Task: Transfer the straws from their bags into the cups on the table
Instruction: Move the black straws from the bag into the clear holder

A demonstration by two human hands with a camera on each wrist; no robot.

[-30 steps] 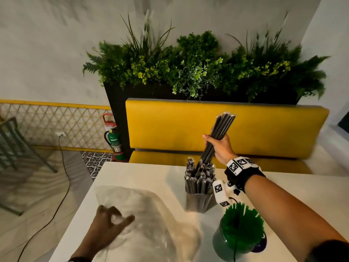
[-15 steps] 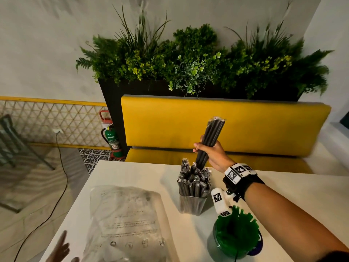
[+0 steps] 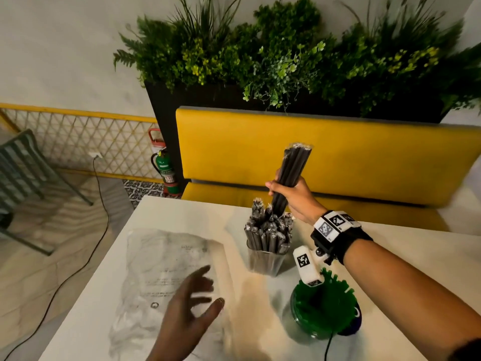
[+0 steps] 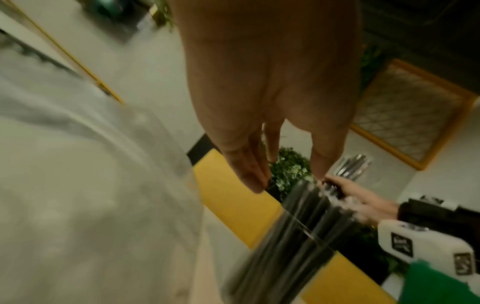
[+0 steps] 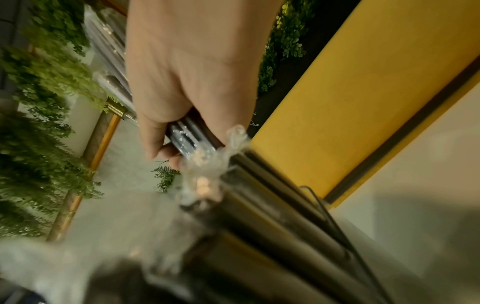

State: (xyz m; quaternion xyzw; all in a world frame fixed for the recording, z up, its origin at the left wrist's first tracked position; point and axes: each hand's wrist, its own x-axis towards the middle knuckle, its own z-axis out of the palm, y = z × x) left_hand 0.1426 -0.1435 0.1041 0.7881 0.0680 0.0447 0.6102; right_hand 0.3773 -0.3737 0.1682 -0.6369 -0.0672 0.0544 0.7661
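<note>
My right hand (image 3: 289,196) grips a bundle of black wrapped straws (image 3: 292,170), its lower end among the black straws standing in the clear cup (image 3: 265,261) at the table's middle. The right wrist view shows my fingers (image 5: 166,131) curled round the bundle (image 5: 192,133). A green cup (image 3: 322,311) full of green straws stands near the front right. An empty clear plastic bag (image 3: 156,269) lies flat on the left of the table. My left hand (image 3: 192,306) hovers over the bag with fingers spread and holds nothing; the left wrist view shows those fingers (image 4: 249,164) straight.
The white table (image 3: 403,269) ends at a far edge before a yellow bench (image 3: 338,157) and a planter of greenery (image 3: 273,56). A fire extinguisher (image 3: 165,168) and a cable (image 3: 101,204) are on the floor at the left. A metal chair (image 3: 23,173) stands far left.
My left hand drew back off the bag toward the near edge, then came forward again over it, open. My right hand lowered the straw bundle a little toward the clear cup.
</note>
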